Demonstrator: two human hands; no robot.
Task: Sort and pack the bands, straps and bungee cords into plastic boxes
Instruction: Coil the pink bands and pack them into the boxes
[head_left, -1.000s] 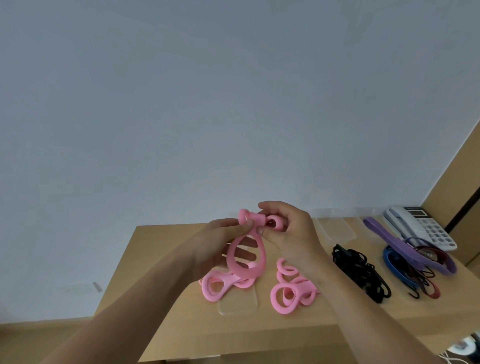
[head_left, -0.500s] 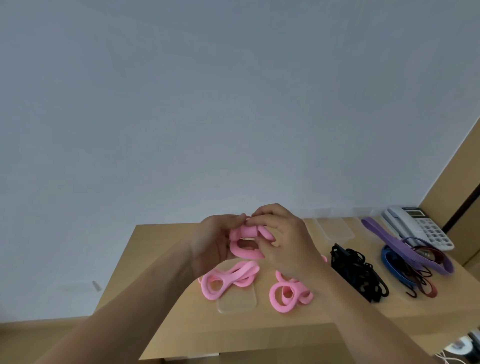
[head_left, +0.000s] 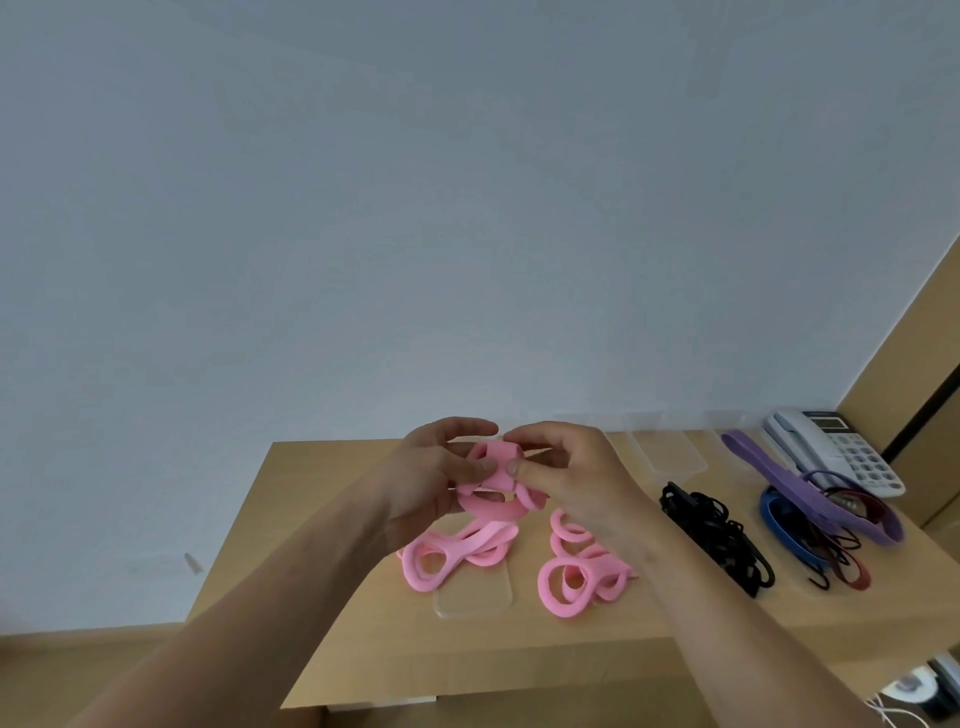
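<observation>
A plain pale grey-blue wall (head_left: 467, 208) fills most of my view, evenly and softly lit. Below it stands a light wooden table (head_left: 322, 519), its far edge against the wall. A tan wooden panel (head_left: 914, 353) with a dark vertical strip rises at right. A white desk telephone (head_left: 836, 447) sits on the table's far right corner.

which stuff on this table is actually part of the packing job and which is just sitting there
Part of the job:
pink band held in the left hand and right hand
pink bands on the table
black cords
purple strap
blue band
clear boxes

Just lying about:
desk phone
</observation>
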